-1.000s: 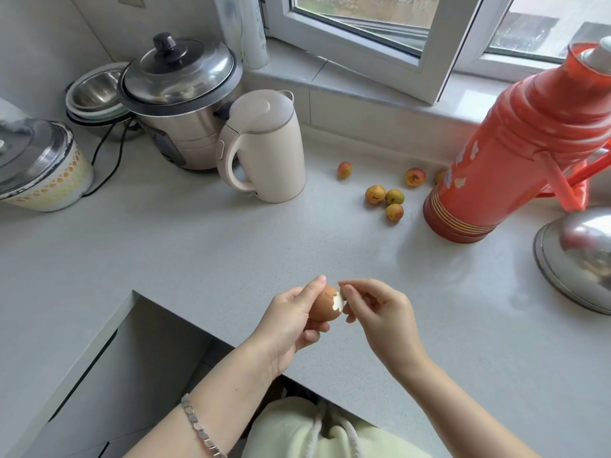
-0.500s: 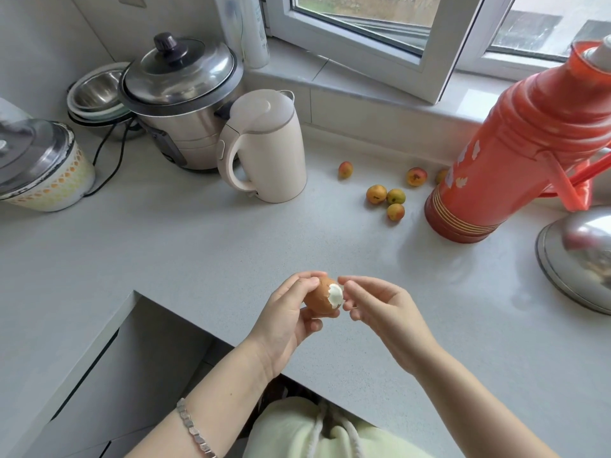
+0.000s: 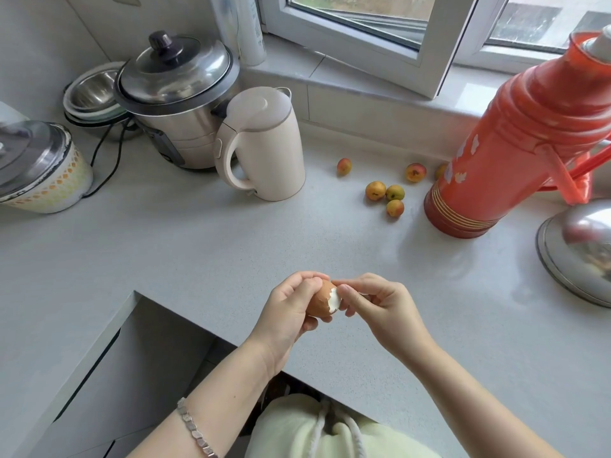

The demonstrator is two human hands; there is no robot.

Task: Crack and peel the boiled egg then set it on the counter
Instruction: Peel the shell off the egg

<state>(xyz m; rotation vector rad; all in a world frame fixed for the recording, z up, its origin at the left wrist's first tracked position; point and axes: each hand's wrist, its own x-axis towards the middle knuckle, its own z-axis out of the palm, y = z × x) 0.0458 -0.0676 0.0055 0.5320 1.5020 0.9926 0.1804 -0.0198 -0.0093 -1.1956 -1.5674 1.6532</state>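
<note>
Egg half-peeled above the worktop (image 3: 231,259)

Left hand (image 3: 287,312) grips the brown egg (image 3: 319,302) at lower centre; right hand (image 3: 380,309) fingers pinch its white bared end.

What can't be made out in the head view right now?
- Egg: far side hidden by the left hand; how far the shell is off cannot be told.
- Right hand: whether its fingertips pinch a shell piece is too small to tell.
- Metal lid: cut off by the right edge.
- Patterned pot: cut off by the left edge.
</note>
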